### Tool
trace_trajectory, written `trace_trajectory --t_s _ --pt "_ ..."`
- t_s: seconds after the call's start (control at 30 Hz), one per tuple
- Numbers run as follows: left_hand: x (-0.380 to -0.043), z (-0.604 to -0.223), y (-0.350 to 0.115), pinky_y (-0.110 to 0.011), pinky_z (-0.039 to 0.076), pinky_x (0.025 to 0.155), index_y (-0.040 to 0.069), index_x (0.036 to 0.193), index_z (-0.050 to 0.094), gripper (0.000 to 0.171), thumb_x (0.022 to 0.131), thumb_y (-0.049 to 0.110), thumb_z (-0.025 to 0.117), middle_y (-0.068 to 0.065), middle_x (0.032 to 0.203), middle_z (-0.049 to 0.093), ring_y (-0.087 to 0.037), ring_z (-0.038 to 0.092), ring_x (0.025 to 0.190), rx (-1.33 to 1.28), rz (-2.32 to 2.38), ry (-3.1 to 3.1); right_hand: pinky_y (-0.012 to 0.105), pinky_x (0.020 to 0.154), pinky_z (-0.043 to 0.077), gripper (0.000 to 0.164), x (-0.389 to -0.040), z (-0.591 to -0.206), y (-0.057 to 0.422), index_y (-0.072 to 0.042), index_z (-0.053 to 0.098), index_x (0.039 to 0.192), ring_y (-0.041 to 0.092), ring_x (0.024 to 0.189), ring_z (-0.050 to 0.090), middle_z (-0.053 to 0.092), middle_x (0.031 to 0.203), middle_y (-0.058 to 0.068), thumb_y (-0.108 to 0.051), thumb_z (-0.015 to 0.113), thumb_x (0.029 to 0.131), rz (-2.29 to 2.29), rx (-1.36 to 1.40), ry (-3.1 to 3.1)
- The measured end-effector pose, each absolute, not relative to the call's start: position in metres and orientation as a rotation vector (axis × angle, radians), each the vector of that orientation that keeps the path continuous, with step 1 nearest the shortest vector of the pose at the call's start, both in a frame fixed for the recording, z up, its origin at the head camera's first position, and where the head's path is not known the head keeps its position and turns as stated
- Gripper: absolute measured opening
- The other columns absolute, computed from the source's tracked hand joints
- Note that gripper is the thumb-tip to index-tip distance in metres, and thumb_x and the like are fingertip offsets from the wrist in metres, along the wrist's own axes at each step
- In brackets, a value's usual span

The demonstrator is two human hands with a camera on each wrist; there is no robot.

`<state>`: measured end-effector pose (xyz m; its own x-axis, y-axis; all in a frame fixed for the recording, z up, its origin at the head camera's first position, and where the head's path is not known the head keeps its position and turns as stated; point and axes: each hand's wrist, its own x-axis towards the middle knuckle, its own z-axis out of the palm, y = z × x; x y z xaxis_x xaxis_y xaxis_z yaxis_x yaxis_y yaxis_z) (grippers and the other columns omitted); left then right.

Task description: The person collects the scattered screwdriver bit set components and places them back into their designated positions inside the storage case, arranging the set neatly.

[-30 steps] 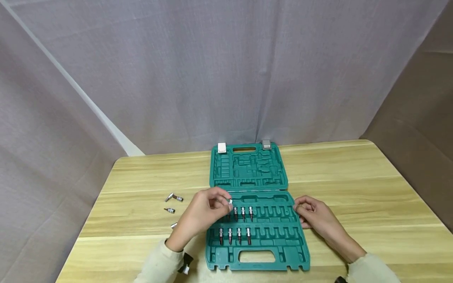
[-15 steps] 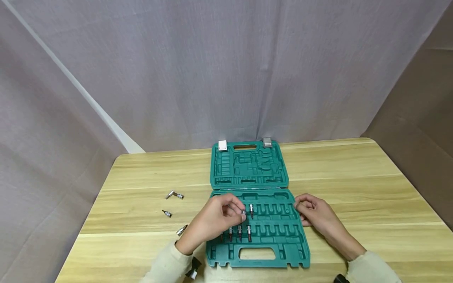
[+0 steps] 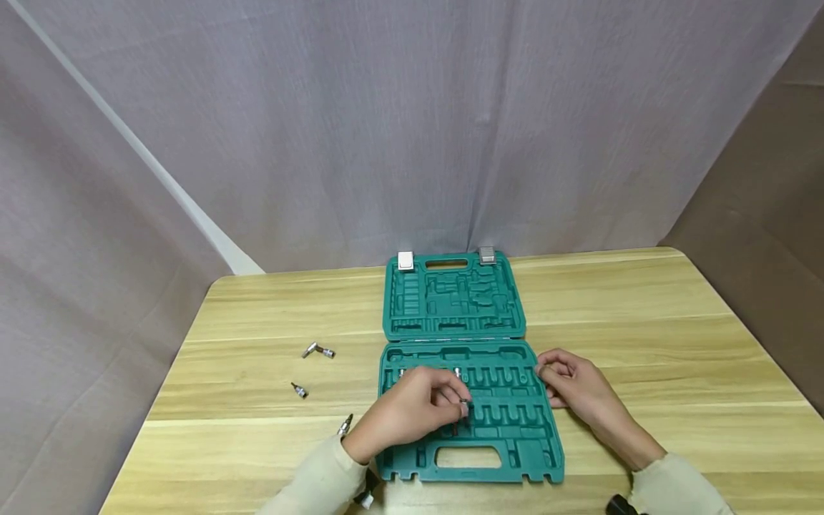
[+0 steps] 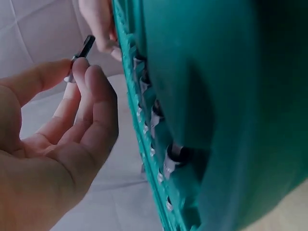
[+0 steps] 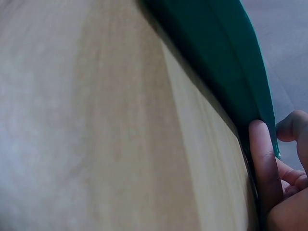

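Note:
My left hand point(image 3: 418, 408) pinches a small bit socket point(image 4: 86, 47) between thumb and fingertips, its dark tip pointing away from the palm in the left wrist view. In the head view that hand hovers over the lower half of an open green socket case point(image 3: 531, 454). Several bit sockets point(image 4: 175, 159) sit in the case's slots, many covered by the hand in the head view. At the case's right side, my right hand point(image 3: 576, 386) grips the edge, with a finger against the outer wall point(image 5: 226, 67) and the thumb and other fingers at the rim.
Left of the case on the wooden table point(image 3: 244, 400), two bit sockets point(image 3: 327, 352) lie end to end. Another bit socket point(image 3: 299, 390) lies nearer, and one more point(image 3: 345, 423) is beside the left forearm. The lid point(image 3: 453, 330) lies open toward the curtain point(image 3: 360, 143).
My left hand has moved right and nearer across the case, carrying the bit socket from the upper row toward the lower row. The right hand keeps its grip on the edge.

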<state>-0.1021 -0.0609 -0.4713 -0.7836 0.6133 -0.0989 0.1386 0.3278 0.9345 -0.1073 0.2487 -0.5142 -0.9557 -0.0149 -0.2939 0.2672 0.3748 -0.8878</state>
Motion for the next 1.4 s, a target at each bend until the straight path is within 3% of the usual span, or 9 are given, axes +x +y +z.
trace_trajectory --t_s 0.47,0.87,1.4 --pt "-0.11 -0.472 -0.047 -0.02 0.05 0.061 0.01 0.095 0.081 0.007 0.095 0.004 0.078 0.009 0.078 0.074 -0.002 0.064 0.067 0.632 1.259 2.189 0.03 0.066 0.061 0.036 -0.11 -0.515 0.248 0.006 0.058 0.132 0.012 0.066 0.063 0.062 0.081 0.004 -0.02 0.06 0.108 -1.576 0.227 2.413" --pt "-0.127 -0.46 -0.035 -0.021 0.053 0.067 0.014 0.089 0.081 0.007 0.093 0.008 0.081 0.006 0.077 0.076 -0.007 0.07 0.072 0.692 1.145 2.193 0.03 0.066 0.06 0.033 -0.11 -0.516 0.249 0.004 0.058 0.132 0.013 0.065 0.061 0.06 0.078 0.003 -0.02 0.058 0.108 -1.586 0.236 2.397" --pt "-0.119 -0.473 -0.019 -0.021 0.049 0.051 0.015 0.083 0.082 0.013 0.095 0.012 0.08 0.015 0.071 0.071 -0.003 0.055 0.044 0.783 1.123 2.393 0.03 0.064 0.06 0.031 -0.108 -0.518 0.249 0.003 0.06 0.128 0.012 0.065 0.06 0.058 0.077 0.002 -0.02 0.06 0.108 -1.56 0.259 2.403"
